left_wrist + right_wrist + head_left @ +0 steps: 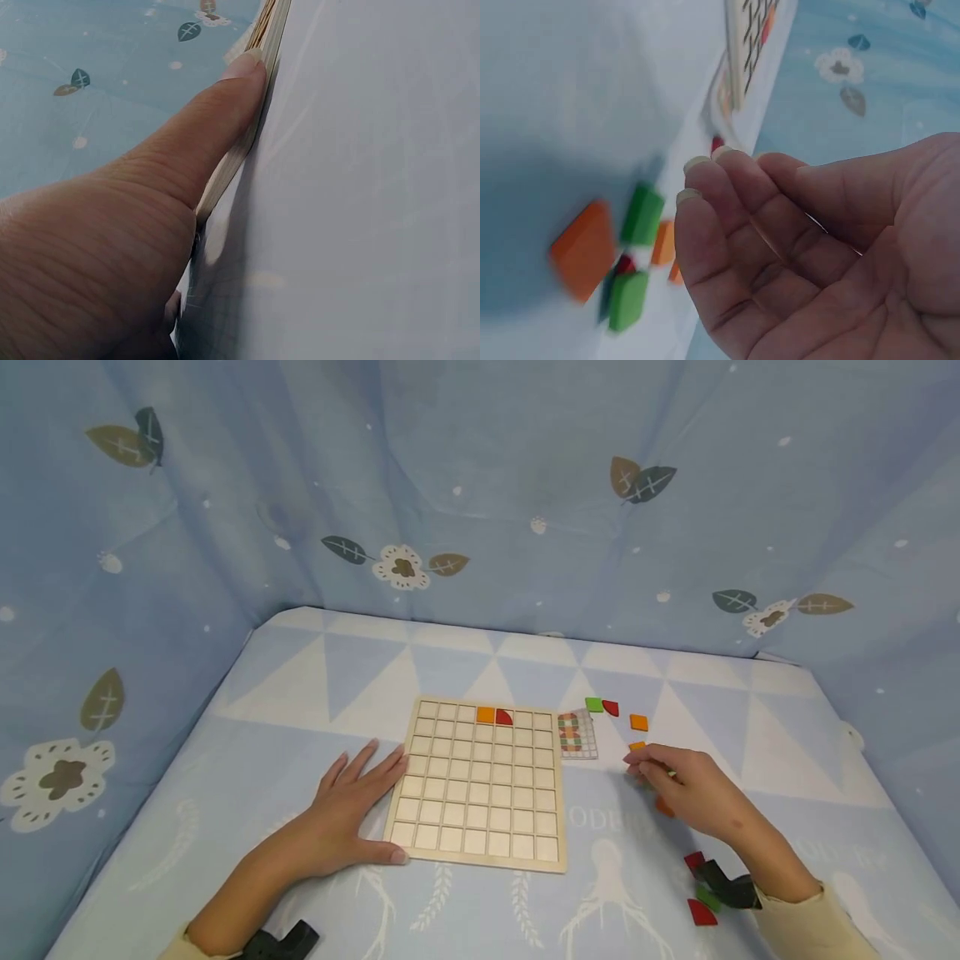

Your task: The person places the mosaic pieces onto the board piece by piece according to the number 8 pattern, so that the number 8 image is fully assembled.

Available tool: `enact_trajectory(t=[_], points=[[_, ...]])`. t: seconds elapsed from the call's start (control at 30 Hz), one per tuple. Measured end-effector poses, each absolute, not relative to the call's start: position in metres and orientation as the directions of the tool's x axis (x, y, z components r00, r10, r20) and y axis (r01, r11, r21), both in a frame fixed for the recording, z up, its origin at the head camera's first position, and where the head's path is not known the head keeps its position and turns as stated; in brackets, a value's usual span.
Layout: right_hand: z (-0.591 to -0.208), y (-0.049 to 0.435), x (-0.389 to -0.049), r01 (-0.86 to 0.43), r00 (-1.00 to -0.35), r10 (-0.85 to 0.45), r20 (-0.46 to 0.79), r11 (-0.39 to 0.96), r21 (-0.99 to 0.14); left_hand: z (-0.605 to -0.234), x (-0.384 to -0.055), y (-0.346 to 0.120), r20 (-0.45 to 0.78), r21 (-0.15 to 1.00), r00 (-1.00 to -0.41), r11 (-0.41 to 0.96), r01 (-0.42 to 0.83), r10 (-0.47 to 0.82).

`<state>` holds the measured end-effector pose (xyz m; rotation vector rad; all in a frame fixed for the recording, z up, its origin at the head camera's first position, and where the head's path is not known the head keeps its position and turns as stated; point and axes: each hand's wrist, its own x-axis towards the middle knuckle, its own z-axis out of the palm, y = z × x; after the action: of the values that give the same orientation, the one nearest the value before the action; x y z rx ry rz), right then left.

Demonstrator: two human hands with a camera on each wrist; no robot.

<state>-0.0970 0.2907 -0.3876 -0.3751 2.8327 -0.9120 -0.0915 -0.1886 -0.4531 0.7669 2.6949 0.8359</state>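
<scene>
A wooden grid board (480,866) lies on the table, with an orange square tile (486,715) and a red quarter-circle tile (504,717) side by side in its far row. My left hand (341,814) rests at the board's left edge with its fingers spread. In the left wrist view, its thumb (225,97) touches the board's side. Over the loose tiles to the right hovers my right hand (686,785), fingers loosely bent, with no tile visible between them. Below it lie an orange tile (585,251) and a green tile (642,214), apart from the fingers.
A printed pattern card (577,734) lies against the board's right edge. Beyond it are a green tile (594,704), a red tile (611,707) and an orange tile (638,722). More red and green tiles lie near the right wrist strap (731,887). A blue curtain (480,502) hangs behind the table.
</scene>
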Motion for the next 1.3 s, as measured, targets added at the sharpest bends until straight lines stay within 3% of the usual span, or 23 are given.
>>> enact_trajectory(t=[0.3, 0.63, 0.93, 1.3], points=[[-0.402, 0.318, -0.082, -0.158, -0.974, -0.214, -0.069, 0.868, -0.472, -0.457, -0.093, -0.190, -0.061, 0.575, -0.839, 0.706, 0.413, 0.540], [-0.418, 0.319, -0.092, -0.162, -0.968, -0.223, -0.111, 0.901, -0.402, -0.455, -0.093, -0.190, -0.072, 0.572, -0.838, 0.711, 0.409, 0.541], [-0.417, 0.311, -0.109, -0.117, -0.972, -0.192, -0.133, 0.893, -0.434, -0.453, -0.093, -0.189, -0.045, 0.588, -0.832, 0.689, 0.425, 0.552], [-0.410, 0.310, -0.113, 0.049, -0.958, -0.098, -0.269, 0.869, -0.493, -0.451, -0.092, -0.189, -0.065, 0.588, -0.839, 0.700, 0.405, 0.540]])
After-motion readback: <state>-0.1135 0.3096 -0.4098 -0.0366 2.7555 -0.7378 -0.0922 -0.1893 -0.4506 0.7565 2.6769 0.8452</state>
